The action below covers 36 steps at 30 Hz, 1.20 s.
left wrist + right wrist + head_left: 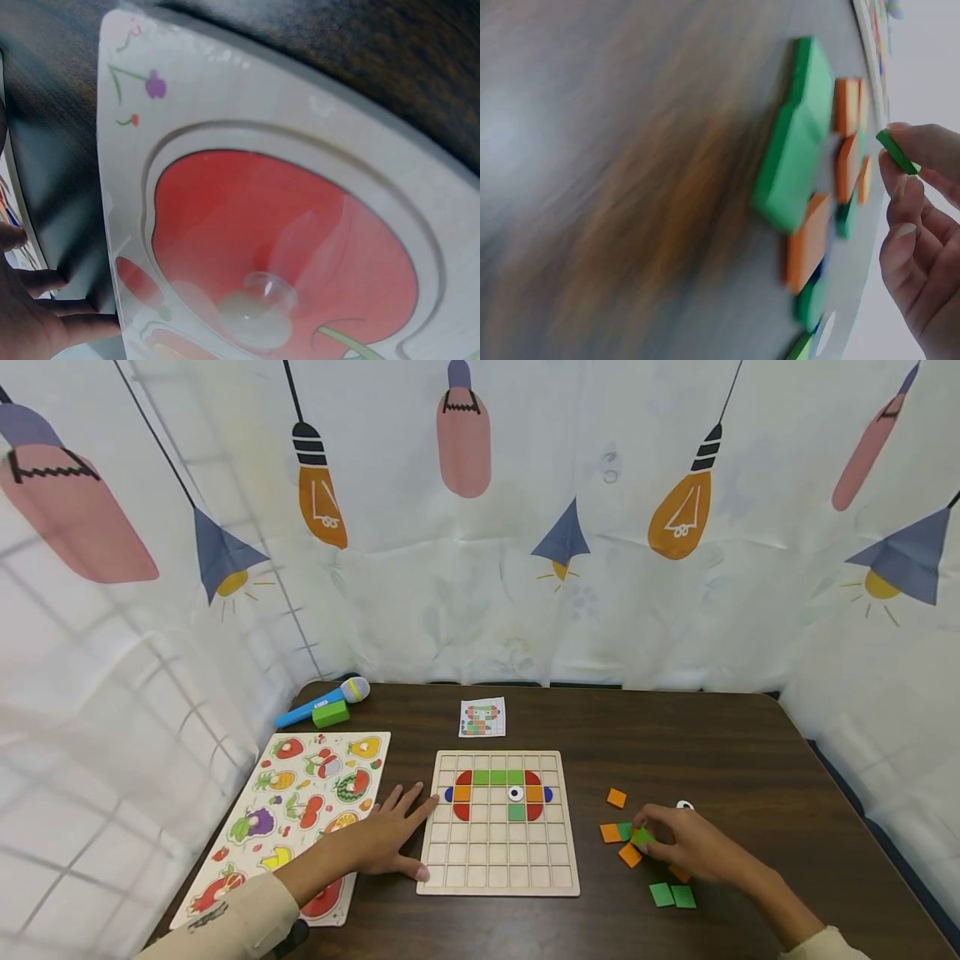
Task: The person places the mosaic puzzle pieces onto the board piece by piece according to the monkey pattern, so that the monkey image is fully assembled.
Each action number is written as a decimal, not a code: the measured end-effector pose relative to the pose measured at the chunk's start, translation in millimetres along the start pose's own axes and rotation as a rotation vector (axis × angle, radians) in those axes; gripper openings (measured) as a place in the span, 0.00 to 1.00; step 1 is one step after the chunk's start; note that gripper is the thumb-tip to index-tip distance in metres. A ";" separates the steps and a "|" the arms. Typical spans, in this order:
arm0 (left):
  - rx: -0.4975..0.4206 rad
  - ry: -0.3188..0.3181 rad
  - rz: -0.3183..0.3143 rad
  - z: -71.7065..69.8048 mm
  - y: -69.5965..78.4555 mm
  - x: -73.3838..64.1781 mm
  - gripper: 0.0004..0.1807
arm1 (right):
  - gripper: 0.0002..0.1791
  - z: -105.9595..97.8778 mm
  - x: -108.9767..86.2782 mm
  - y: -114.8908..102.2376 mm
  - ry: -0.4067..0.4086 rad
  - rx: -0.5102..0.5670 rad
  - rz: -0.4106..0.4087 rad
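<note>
A pale wooden grid board lies in the middle of the table, with red, green, orange and blue tiles and one eye tile set in its upper rows. My left hand is spread flat at the board's left side, fingertip and thumb at its edge. Right of the board, my right hand pinches a small green square tile between thumb and fingers. Loose orange tiles and green tiles lie around and below that hand. Another eye tile shows partly behind it.
A fruit puzzle board lies on the left, partly under my left forearm. Behind it are a blue toy microphone and a green block. A small printed pattern card lies beyond the grid board. A patterned curtain hangs behind the table.
</note>
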<state>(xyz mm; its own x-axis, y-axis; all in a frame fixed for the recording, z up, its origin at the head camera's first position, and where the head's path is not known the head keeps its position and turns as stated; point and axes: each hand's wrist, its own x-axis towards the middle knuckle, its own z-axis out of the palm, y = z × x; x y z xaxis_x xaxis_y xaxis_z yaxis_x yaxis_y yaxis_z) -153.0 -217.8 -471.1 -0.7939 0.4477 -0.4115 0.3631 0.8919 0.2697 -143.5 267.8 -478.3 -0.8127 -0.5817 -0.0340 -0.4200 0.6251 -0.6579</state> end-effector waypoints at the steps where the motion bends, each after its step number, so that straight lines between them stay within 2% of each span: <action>1: -0.002 0.002 0.002 0.5 -0.5 0.4 0.59 | 0.10 1.0 3.9 -3.3 0.006 0.009 -0.018; 4: -0.008 0.010 0.008 1.2 -1.0 0.8 0.59 | 0.08 6.5 17.9 -12.2 0.024 0.023 -0.079; 7: -0.014 0.013 0.012 1.4 -0.7 1.1 0.59 | 0.09 13.8 34.2 -20.8 0.010 0.039 -0.104; 14: -0.008 0.018 0.031 0.8 -0.1 0.2 0.59 | 0.14 31.8 74.0 -44.5 -0.019 0.073 -0.066; 23: -0.014 0.013 0.014 1.5 -1.6 2.2 0.59 | 0.14 59.9 116.3 -72.4 -0.003 0.087 -0.112; 29: -0.012 0.014 0.006 3.4 -1.8 1.6 0.59 | 0.14 76.2 137.5 -87.9 -0.026 0.119 -0.084; 36: -0.007 0.012 0.014 2.7 -2.2 1.1 0.59 | 0.12 92.9 157.1 -100.2 0.006 0.153 -0.050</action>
<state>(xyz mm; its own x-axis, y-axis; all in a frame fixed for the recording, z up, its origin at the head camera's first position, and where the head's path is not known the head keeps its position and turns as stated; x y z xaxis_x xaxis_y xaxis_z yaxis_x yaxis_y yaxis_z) -153.3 -219.1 -474.5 -0.7947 0.4592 -0.3969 0.3709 0.8850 0.2813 -191.6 65.5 -487.6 -0.7948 -0.6068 0.0054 -0.3935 0.5086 -0.7658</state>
